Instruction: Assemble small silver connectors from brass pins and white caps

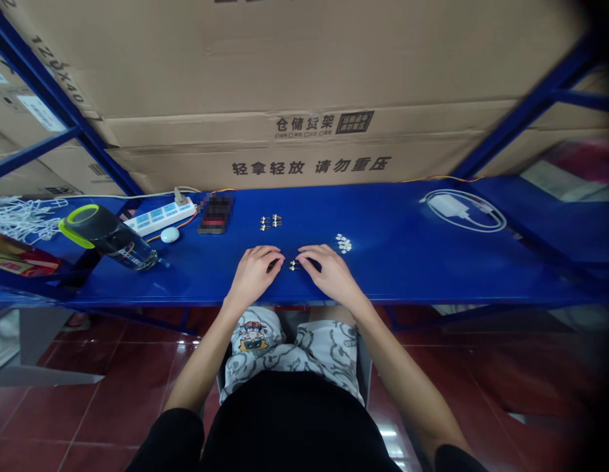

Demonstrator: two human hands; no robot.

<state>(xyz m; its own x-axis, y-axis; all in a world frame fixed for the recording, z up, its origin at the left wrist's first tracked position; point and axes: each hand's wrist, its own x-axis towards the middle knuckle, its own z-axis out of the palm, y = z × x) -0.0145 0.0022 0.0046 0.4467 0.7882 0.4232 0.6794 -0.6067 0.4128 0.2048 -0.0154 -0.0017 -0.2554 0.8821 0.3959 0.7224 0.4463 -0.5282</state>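
My left hand point(255, 275) rests low over the blue shelf top, thumb and fingertips curled together in a pinch. Facing it from the right, my right hand point(328, 274) has its thumb and fingertips drawn together too. Whatever either pinch holds is too small to make out. In the narrow gap between the hands lie small white-and-brass parts with thin pins point(293, 265), close to the right fingertips. Farther back, several similar pin parts point(271, 223) lie in a loose group. A small pile of white pieces point(343, 244) sits just beyond my right hand.
On the left of the shelf top point(392, 262) are a dark bottle point(120, 239), a white power strip point(161, 218), a pale round object point(170, 235) and a dark, blurred-out item point(216, 215). A white charger with cable point(456, 208) lies right. Cardboard boxes point(304, 78) stand behind.
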